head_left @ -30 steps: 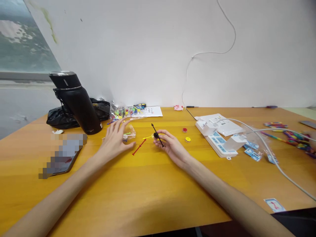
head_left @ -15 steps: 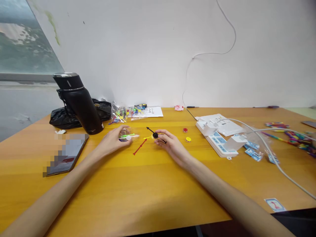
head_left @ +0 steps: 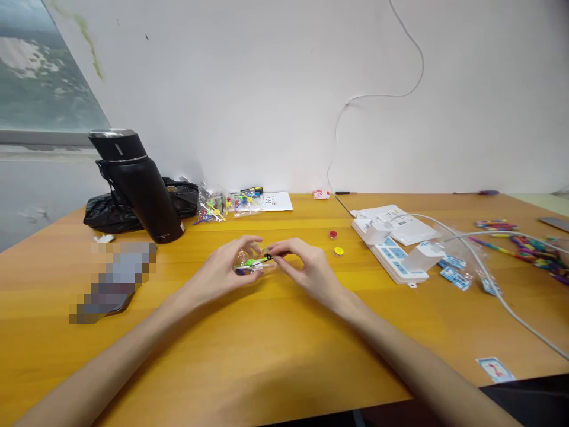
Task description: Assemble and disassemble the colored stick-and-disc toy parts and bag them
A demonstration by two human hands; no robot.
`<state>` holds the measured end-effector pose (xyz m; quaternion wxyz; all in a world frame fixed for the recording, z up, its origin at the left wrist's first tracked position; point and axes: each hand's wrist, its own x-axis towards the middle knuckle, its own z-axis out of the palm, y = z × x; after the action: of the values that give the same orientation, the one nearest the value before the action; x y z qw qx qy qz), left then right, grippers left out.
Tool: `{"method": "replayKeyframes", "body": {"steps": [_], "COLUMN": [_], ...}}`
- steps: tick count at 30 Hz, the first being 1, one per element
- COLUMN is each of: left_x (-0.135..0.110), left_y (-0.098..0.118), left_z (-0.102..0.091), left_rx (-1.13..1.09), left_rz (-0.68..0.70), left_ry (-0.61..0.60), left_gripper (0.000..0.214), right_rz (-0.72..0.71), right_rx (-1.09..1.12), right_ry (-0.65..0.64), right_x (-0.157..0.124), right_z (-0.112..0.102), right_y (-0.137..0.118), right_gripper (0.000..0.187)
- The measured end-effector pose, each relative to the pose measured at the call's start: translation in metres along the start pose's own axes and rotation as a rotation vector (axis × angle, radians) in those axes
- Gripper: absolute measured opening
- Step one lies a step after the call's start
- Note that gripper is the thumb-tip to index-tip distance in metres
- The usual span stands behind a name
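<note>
My left hand [head_left: 222, 265] curls around a small clear plastic bag [head_left: 242, 258], thumb below and fingers above. A green arrow spinner [head_left: 256, 261] and something blue show in the bag. My right hand [head_left: 311, 265] pinches a dark arrow spinner [head_left: 269, 257] between thumb and fingertips, at the bag's right end. Whether the spinner's tip is inside the bag I cannot tell. To the right of my right hand, a red round piece [head_left: 333, 235] and a yellow round piece [head_left: 338, 251] lie on the table.
A black thermos [head_left: 144, 196] stands by a black plastic bag [head_left: 113, 213], with a blurred-out phone [head_left: 118, 279] before it. Bags of colourful pieces [head_left: 213, 207] lie at the back. On the right are a white power strip [head_left: 395, 261], cables and multicoloured pieces [head_left: 533, 249].
My hands have come together, the bag moving right and the dark spinner left to meet it. The red and yellow arrows that showed between my hands are no longer visible there.
</note>
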<state>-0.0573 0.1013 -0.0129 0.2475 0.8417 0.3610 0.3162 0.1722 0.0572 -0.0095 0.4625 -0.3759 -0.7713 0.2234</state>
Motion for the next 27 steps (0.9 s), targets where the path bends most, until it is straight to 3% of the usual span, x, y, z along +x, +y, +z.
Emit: {"method": "replayKeyframes", "body": {"steps": [6,11,15,20,23,27], "left_x": [-0.006,-0.006,-0.004,0.002,0.007,0.011], "left_y": [0.013,0.011,0.01,0.01,0.007,0.005], "left_z": [0.009,0.01,0.008,-0.001,-0.006,-0.007], "left_rx": [-0.051,-0.052,-0.113,-0.359,-0.596,-0.86], "left_rz": [0.032,0.01,-0.006,-0.114,-0.183,-0.292], "left_ry": [-0.016,-0.029,0.016,0.19,0.29,0.352], "left_gripper": [0.048,0.049,0.049,0.045,0.042,0.043], "right_rz": [-0.068,-0.035,-0.01,0.03,0.065,0.104], "right_rx": [0.03,0.114,0.123,0.06,0.09,0.132], "right_ry": [-0.115,-0.234,-0.089,0.147,0.156,0.047], "right_x": [0.0,0.001,0.003,0.005,0.005,0.001], "right_z": [0.001,-0.002,-0.005,-0.007,-0.006,0.003], "right_y": [-0.007,-0.012,-0.017,-0.014,-0.01,-0.008], "right_gripper": [0.025,0.04,0.033,0.025,0.025,0.025]}}
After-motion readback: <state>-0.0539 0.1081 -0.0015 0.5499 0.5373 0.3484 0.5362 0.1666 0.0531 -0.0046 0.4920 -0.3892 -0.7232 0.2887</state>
